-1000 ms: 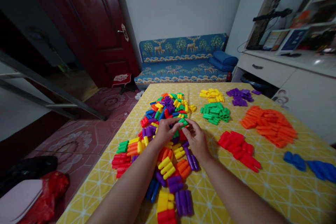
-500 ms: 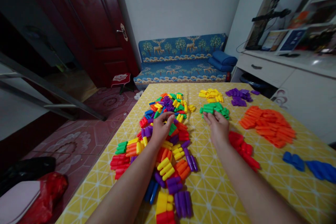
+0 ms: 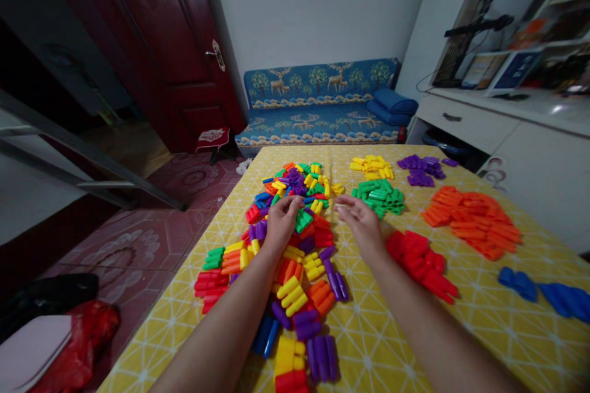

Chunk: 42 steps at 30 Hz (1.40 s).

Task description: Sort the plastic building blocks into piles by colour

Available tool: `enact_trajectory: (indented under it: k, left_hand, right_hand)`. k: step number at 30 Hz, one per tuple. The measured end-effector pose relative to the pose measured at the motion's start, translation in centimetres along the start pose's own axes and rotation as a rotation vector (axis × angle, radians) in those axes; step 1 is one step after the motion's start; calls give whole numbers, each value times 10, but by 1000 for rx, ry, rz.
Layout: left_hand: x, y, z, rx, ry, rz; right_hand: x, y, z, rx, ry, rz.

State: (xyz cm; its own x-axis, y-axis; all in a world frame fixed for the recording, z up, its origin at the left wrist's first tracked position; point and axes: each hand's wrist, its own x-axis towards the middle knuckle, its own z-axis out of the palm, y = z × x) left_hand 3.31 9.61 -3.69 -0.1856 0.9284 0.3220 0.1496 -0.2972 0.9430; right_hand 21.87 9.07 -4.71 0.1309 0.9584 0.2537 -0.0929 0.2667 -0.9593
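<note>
A long mixed heap of coloured plastic blocks (image 3: 295, 239) lies on the yellow patterned table (image 3: 378, 344). My left hand (image 3: 281, 224) rests on this heap, fingers curled over blocks near a green one (image 3: 303, 220). My right hand (image 3: 362, 224) hovers just right of the heap, between it and the green pile (image 3: 378, 196), with its fingers loosely apart and nothing visible in them. Sorted piles lie to the right: yellow (image 3: 371, 167), purple (image 3: 420, 169), orange (image 3: 472, 220), red (image 3: 421, 261) and blue (image 3: 548, 291).
A blue patterned sofa (image 3: 318, 110) stands beyond the table's far edge. A white cabinet (image 3: 507, 135) with a ring light is at the right. A dark red door (image 3: 184, 55) and tiled floor lie left, with a red bag (image 3: 87, 338) near the table's corner.
My right hand carried a green block from the heap to the green pile, let it go, and has now drawn back toward the heap. My left hand stayed on the heap.
</note>
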Motion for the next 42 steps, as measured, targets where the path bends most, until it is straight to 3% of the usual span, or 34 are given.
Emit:
enact_trajectory:
  k: [3, 5, 8, 11, 16, 21, 24, 28, 36, 39, 42]
  left_hand:
    - [-2, 0, 1, 23, -26, 24]
    - [-4, 0, 2, 49, -62, 53]
    - [-6, -1, 1, 116, -111, 103]
    - [-7, 1, 0, 143, -157, 146]
    - [-9, 7, 1, 95, -312, 238]
    - [-11, 1, 3, 84, -456, 336]
    - [-11, -3, 3, 118, -427, 301]
    - [-11, -4, 2, 141, -340, 189]
    - [-12, -5, 6, -85, -331, 52]
    - [-13, 0, 7, -113, -318, 63]
    - [-13, 4, 7, -154, -331, 37]
  right_hand:
    - [-21, -7, 23, -92, -264, 0]
    - [-30, -7, 31, -196, -302, -75]
    - [-35, -4, 33, -254, -273, -129]
    - [-32, -3, 31, -144, -233, -31]
    - [-21, -3, 25, 85, -25, 108]
    - [-17, 0, 19, 167, 21, 236]
    - [-12, 1, 15, 168, 59, 225]
    - [5, 0, 0, 248, 215, 182]
    - [29, -2, -33, 456, 430, 104]
    - [20, -7, -23, 343, 401, 106]
    - [4, -13, -3, 103, 145, 95]
